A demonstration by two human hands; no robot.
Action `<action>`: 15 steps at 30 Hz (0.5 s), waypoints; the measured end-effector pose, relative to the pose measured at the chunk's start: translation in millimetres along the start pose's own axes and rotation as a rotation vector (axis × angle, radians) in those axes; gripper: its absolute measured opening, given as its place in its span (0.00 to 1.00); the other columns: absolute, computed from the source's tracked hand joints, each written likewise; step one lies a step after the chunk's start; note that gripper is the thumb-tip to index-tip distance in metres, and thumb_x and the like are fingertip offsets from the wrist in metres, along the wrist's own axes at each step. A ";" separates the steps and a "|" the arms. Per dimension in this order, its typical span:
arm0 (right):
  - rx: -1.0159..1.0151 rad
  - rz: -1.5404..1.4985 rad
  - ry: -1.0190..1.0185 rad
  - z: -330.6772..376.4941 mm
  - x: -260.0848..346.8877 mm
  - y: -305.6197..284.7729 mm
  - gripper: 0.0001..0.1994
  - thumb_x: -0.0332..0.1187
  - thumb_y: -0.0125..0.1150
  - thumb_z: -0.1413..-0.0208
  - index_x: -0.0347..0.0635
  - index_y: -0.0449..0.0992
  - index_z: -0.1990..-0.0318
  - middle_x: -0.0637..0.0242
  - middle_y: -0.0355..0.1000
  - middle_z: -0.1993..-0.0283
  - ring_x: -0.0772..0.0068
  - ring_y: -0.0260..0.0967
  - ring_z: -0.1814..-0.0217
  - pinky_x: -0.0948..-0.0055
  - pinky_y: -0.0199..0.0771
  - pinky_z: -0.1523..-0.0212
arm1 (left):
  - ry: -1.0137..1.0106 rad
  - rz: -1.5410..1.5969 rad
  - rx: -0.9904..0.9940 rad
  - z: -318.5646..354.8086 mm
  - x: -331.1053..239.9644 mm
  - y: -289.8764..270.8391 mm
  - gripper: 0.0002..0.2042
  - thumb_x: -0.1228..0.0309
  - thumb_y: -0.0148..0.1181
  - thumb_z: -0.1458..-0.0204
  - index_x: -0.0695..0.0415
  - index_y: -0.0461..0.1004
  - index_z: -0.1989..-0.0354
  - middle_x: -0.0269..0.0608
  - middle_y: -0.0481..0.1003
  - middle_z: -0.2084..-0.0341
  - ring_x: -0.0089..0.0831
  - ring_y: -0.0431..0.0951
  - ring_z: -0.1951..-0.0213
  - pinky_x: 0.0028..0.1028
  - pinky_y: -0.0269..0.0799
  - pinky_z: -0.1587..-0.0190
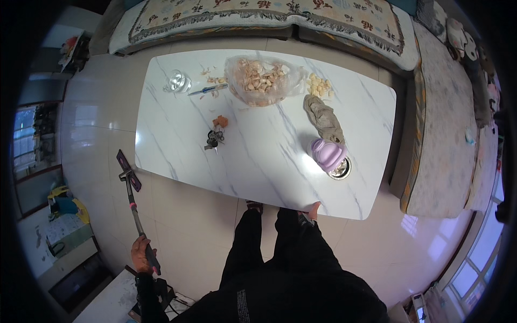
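My left hand (142, 255) is closed round the grey and pink handle of a flat mop (137, 218), low on the left. The mop's dark purple head (129, 171) lies on the tiled floor beside the table's left end. At the near edge of the white marble-patterned table (258, 156), my right hand (313, 211) grips the rim, its thumb on top and its other fingers hidden. Nearest to that hand stand a lilac lidded jug (328, 154) and a round metal dish (341, 170), partly covered by the jug.
On the table are a clear bag of garlic (263, 81), peeled cloves (319, 85), a crumpled grey-brown cloth (323, 117), a glass (177, 82), a blue-handled knife (207, 90) and keys (214, 140). Sofas (441, 140) line the far and right sides. A low cabinet (102, 299) stands lower left.
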State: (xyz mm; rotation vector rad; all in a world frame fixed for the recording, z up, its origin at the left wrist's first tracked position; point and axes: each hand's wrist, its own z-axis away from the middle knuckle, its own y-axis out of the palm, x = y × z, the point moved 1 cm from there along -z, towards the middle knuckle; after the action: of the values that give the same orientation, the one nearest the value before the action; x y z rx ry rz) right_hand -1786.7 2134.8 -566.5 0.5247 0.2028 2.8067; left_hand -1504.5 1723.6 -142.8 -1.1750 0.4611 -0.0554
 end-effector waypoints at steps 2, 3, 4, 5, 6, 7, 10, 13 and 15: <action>-0.017 -0.070 0.009 -5.7 -1.3 -3.3 0.41 0.68 0.26 0.58 0.40 0.54 0.48 0.54 0.61 0.54 0.53 0.64 0.60 0.58 0.68 0.66 | -0.266 0.276 -0.012 -0.6 3.5 4.1 0.21 0.82 0.59 0.78 0.53 0.66 0.69 0.44 0.66 0.62 0.41 0.68 0.63 0.31 0.68 0.64; -0.085 -0.109 0.045 -8.7 -2.9 -4.8 0.41 0.68 0.26 0.58 0.40 0.54 0.48 0.54 0.61 0.54 0.52 0.64 0.60 0.58 0.68 0.66 | -0.332 0.378 -0.017 2.3 4.2 6.2 0.20 0.82 0.59 0.78 0.53 0.66 0.69 0.44 0.66 0.62 0.41 0.68 0.63 0.31 0.68 0.64; -0.107 -0.142 0.059 -12.7 -4.2 -5.0 0.40 0.67 0.27 0.57 0.40 0.53 0.48 0.54 0.59 0.52 0.52 0.63 0.58 0.56 0.67 0.63 | -0.316 0.325 -0.018 3.9 4.1 7.2 0.20 0.82 0.59 0.78 0.53 0.67 0.69 0.44 0.66 0.62 0.41 0.67 0.63 0.31 0.68 0.64; -0.063 -0.086 -0.046 -16.5 -4.7 -5.4 0.40 0.67 0.27 0.57 0.40 0.53 0.48 0.54 0.59 0.51 0.51 0.62 0.57 0.56 0.66 0.62 | -0.168 0.175 -0.017 7.7 3.3 7.9 0.20 0.82 0.59 0.78 0.53 0.67 0.69 0.44 0.66 0.62 0.40 0.67 0.63 0.31 0.68 0.64; -0.058 -0.036 -0.105 -20.9 -5.3 -5.8 0.40 0.66 0.28 0.57 0.39 0.54 0.48 0.55 0.58 0.51 0.51 0.61 0.57 0.55 0.66 0.62 | -0.095 0.090 -0.007 11.1 2.6 7.8 0.20 0.82 0.59 0.78 0.53 0.67 0.69 0.44 0.66 0.62 0.40 0.67 0.62 0.31 0.68 0.64; -0.097 0.023 -0.160 -24.1 -5.9 -8.1 0.39 0.66 0.28 0.57 0.39 0.54 0.48 0.55 0.58 0.50 0.50 0.61 0.56 0.55 0.65 0.61 | -0.023 0.005 -0.003 16.0 2.6 7.3 0.20 0.82 0.59 0.78 0.53 0.67 0.69 0.43 0.66 0.62 0.40 0.67 0.62 0.31 0.68 0.64; 0.051 -0.258 -0.007 -28.0 -8.1 -14.2 0.38 0.64 0.30 0.56 0.39 0.54 0.48 0.56 0.58 0.51 0.50 0.59 0.54 0.53 0.64 0.59 | 0.095 -0.122 0.004 27.8 5.2 2.4 0.21 0.83 0.59 0.78 0.53 0.67 0.68 0.43 0.65 0.62 0.39 0.66 0.61 0.30 0.67 0.64; -0.064 -0.176 0.181 -15.0 -6.0 -17.6 0.26 0.51 0.43 0.51 0.42 0.55 0.50 0.57 0.62 0.56 0.58 0.62 0.58 0.57 0.64 0.64 | 0.251 -0.208 -0.043 40.4 13.0 -7.0 0.21 0.85 0.57 0.77 0.54 0.67 0.68 0.44 0.64 0.60 0.38 0.66 0.60 0.28 0.67 0.64; -0.141 0.103 0.088 7.4 -3.4 -14.5 0.24 0.47 0.41 0.50 0.32 0.59 0.55 0.53 0.66 0.64 0.56 0.66 0.66 0.59 0.68 0.69 | 0.083 0.028 -0.062 51.3 28.4 -16.8 0.20 0.86 0.56 0.75 0.55 0.67 0.68 0.44 0.62 0.58 0.38 0.66 0.60 0.27 0.65 0.62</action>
State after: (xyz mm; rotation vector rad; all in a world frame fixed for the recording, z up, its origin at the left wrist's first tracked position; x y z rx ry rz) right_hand -1777.3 2148.2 -563.5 0.3896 -0.0047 2.9194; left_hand -1456.1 1754.0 -121.2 -1.2296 0.5559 -0.0661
